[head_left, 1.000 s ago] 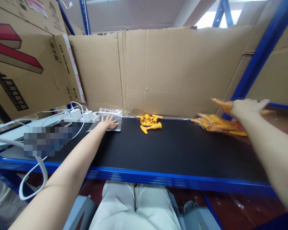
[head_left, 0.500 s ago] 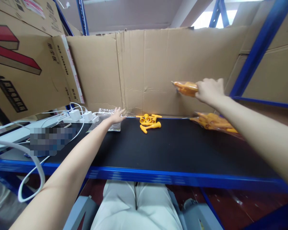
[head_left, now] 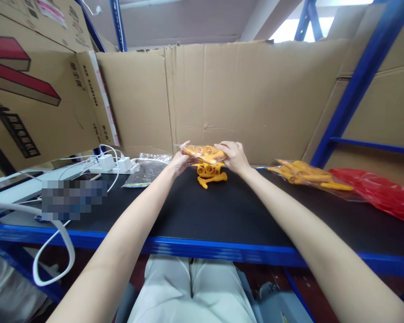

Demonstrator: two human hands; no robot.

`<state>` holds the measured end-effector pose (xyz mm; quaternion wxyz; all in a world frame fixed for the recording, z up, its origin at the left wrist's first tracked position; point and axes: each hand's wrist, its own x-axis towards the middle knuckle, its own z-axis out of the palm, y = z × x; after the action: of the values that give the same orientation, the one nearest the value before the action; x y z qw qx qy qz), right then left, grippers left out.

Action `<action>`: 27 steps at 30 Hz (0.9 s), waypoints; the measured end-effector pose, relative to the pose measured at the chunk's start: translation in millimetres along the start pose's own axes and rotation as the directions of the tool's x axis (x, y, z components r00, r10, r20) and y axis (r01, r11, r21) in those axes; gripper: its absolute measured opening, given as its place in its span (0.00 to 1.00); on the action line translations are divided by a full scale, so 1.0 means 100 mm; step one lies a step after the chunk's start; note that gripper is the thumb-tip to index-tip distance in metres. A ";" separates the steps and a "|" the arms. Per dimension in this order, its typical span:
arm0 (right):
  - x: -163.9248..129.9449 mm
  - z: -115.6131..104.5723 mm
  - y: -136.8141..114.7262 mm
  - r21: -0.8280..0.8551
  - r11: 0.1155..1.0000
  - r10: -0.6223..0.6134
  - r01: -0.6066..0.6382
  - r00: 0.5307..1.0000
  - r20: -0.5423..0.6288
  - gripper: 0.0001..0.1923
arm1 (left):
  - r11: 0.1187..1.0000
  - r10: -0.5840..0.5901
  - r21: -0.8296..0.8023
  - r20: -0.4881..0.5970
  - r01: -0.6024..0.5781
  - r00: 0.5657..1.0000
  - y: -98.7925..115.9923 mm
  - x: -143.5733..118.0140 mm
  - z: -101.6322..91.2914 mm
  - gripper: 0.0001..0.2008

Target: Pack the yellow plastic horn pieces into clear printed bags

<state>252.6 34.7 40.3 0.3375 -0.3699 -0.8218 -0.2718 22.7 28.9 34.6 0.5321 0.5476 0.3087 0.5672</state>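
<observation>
Between my two hands is a clear plastic bag of yellow-orange plastic parts [head_left: 204, 154], held just above the tabletop near the cardboard wall. My left hand [head_left: 179, 162] grips its left end, fingers closed on the film. At the right end my right hand [head_left: 234, 155] has its fingers closed on the bag. Directly below and nearer me, loose yellow plastic parts [head_left: 212, 178] with round sockets and T-shaped handles lie on the black tabletop [head_left: 222, 215]; the held bag partly hides them. A flat clear plastic bag [head_left: 141, 174] lies left of my left hand.
Another clear bag of yellow parts [head_left: 305, 172] lies at the right, beside a red plastic bag [head_left: 380, 190]. White chargers and a power strip [head_left: 116, 165] with cables stand at the left. Cardboard [head_left: 249, 98] walls the back, and a blue rail [head_left: 202, 249] edges the front.
My right hand has brought the bag of yellow parts left and down to the middle. My left hand has moved right from the flat bag and taken hold of its other end.
</observation>
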 end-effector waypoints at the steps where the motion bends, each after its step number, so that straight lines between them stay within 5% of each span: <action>1: -0.05 0.07 0.00 0.011 1.000 0.011 -0.011 1.000 -0.001 0.24 | 1.000 0.020 0.003 -0.009 -0.020 1.000 -0.03 -0.02 -0.01 0.40; 5: -0.23 0.28 0.00 -0.016 0.995 0.103 -0.102 0.994 0.042 0.21 | 0.996 0.072 0.059 0.002 -0.072 0.997 -0.20 -0.11 -0.04 0.33; 8: -0.31 0.35 -0.01 -0.011 0.987 0.157 -0.158 0.971 0.182 0.19 | 0.981 0.075 0.171 0.096 -0.091 0.993 -0.29 -0.16 -0.07 0.29; 14: -0.37 0.34 -0.04 0.156 0.968 0.130 -0.198 0.921 0.366 0.29 | 0.922 0.087 0.360 0.169 -0.144 0.982 -0.30 -0.23 -0.12 0.20; 20: -0.32 0.29 -0.01 0.335 0.901 0.173 -0.275 0.938 0.302 0.43 | 0.901 0.072 0.430 -0.038 -0.049 0.997 -0.28 -0.20 -0.14 0.07; 27: -0.19 0.06 -0.13 0.465 0.883 0.063 -0.070 0.998 0.031 0.27 | 0.836 0.250 0.536 -0.181 -0.117 0.951 -0.28 -0.16 -0.20 0.06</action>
<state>249.4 23.5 19.2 0.4195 -0.3082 -0.8522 -0.0523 8.6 25.5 -0.6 0.2652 0.6240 0.4587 0.5744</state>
